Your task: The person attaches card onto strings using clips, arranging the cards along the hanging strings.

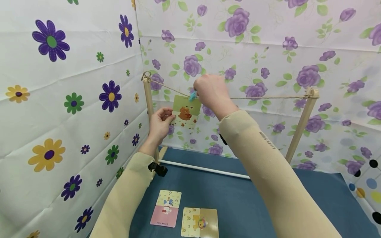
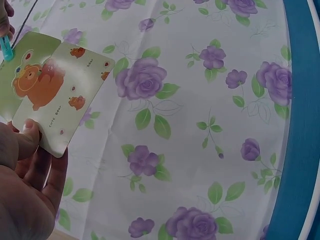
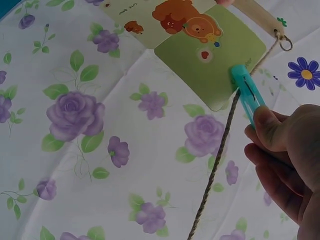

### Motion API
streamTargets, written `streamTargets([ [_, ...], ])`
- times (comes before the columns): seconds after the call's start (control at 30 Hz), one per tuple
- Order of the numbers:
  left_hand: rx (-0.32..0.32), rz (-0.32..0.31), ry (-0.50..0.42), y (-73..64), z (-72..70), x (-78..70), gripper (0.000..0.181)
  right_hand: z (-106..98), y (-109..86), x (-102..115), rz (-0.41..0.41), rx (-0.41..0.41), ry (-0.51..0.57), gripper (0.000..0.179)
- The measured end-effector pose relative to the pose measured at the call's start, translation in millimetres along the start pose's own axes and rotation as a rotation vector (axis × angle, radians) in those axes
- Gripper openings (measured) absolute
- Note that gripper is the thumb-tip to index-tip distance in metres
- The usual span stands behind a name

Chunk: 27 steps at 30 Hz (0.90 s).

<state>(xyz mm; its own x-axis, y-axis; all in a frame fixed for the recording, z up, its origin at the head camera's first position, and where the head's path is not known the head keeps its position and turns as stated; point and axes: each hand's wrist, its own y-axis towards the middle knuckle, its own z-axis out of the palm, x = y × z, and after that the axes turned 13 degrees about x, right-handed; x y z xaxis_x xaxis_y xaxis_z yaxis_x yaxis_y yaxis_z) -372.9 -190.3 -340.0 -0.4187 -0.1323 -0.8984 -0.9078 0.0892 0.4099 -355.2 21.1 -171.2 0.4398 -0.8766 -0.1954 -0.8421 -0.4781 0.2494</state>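
A green and cream card with a brown bear (image 1: 185,113) hangs upright against the twine (image 1: 262,98). My left hand (image 1: 160,124) pinches the card's left edge between thumb and fingers, as the left wrist view also shows. In my right hand (image 1: 212,92) is a turquoise clothespin (image 3: 247,90), held by its end between thumb and fingers. The clothespin's tip lies over the card's top edge, at the twine. Whether the twine sits inside its jaws cannot be told.
Two wooden posts (image 1: 302,127) carry the twine, and a white rod (image 1: 205,169) runs low between them. On the blue tabletop (image 1: 238,201) lie a pink and cream card (image 1: 165,216) and a tan and cream card (image 1: 209,228). Flower-printed cloth walls stand behind and at the left.
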Motion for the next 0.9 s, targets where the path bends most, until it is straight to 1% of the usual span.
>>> streamTargets([
  [0.17, -0.003, -0.004, -0.006, -0.7, 1.9, 0.2, 0.02, -0.2, -0.3, 3.0, 0.005, 0.009, -0.006, 0.029],
  [0.3, -0.008, 0.003, -0.001, 0.4, 2.6, 2.2, 0.02, 0.8, -1.8, 3.3, -0.01, 0.013, 0.0, 0.022],
  [0.4, -0.017, 0.014, 0.001, 1.8, 2.9, 3.8, 0.02, 2.2, -4.2, 1.6, -0.043, 0.01, 0.014, 0.013],
  [0.43, -0.021, 0.017, 0.002, 2.1, 2.8, 4.1, 0.02, 2.9, -5.5, 1.0, -0.054, 0.006, 0.021, 0.016],
  [0.5, -0.023, 0.026, -0.004, 2.5, 3.0, 4.3, 0.021, 5.6, -8.3, -0.9, -0.08, -0.01, 0.04, 0.027],
  [0.57, -0.022, 0.029, -0.006, 2.5, 3.3, 4.6, 0.022, 9.9, -13.0, -2.9, -0.105, -0.044, 0.067, 0.038],
  [0.63, -0.023, 0.033, -0.015, 2.1, 3.5, 4.7, 0.023, 16.2, -18.2, -5.2, -0.13, -0.101, 0.095, 0.044],
  [0.8, -0.035, 0.042, -0.019, -0.2, 2.9, 5.1, 0.025, 35.1, -32.5, -9.9, -0.205, -0.285, 0.187, 0.046],
  [0.9, -0.033, 0.046, -0.019, -1.1, 2.5, 6.2, 0.027, 44.1, -41.9, -10.4, -0.244, -0.362, 0.273, 0.051],
])
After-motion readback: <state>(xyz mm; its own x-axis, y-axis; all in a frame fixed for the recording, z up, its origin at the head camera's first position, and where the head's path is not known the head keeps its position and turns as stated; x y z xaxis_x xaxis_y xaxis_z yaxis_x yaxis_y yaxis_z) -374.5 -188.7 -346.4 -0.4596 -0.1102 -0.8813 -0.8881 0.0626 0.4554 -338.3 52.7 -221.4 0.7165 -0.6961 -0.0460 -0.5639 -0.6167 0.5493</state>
